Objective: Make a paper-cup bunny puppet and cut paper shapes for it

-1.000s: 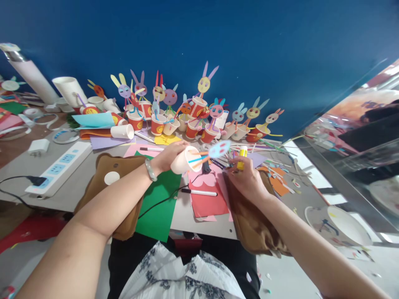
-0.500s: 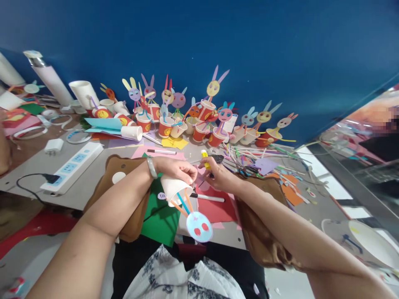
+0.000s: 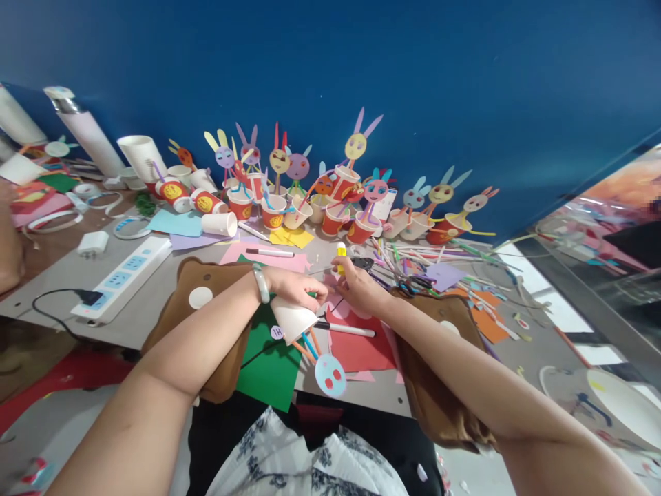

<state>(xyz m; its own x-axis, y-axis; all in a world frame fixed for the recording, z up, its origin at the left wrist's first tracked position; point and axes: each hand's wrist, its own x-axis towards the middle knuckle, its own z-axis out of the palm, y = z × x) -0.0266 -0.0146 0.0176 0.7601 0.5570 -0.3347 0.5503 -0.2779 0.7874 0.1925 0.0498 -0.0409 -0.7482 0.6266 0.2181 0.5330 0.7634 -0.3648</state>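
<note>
My left hand [image 3: 294, 286] is wrapped round a white paper cup [image 3: 292, 320], which is tipped with its mouth toward me. Orange and blue sticks come out of the cup and carry a pale blue paper face [image 3: 330, 375] with red eyes. A small "HI" tag [image 3: 277, 333] hangs at the cup's side. My right hand [image 3: 356, 282] has its fingers closed round a yellow glue stick [image 3: 341, 251], which stands nearly upright; its lower part is hidden. Under the hands lie a white marker [image 3: 351, 330], red paper [image 3: 356, 351] and green paper [image 3: 271, 372].
Finished cup rabbits [image 3: 273, 210] line the blue wall. Scissors [image 3: 413, 282] and loose coloured sticks [image 3: 423, 255] lie at right. A power strip [image 3: 124, 279] is at left, with brown cushions [image 3: 189, 310] under my forearms. A person's arm [image 3: 7, 238] shows at far left.
The glue stick has gone from tilted to more upright in my right hand. My left hand has turned the cup further down, so its opening shows less.
</note>
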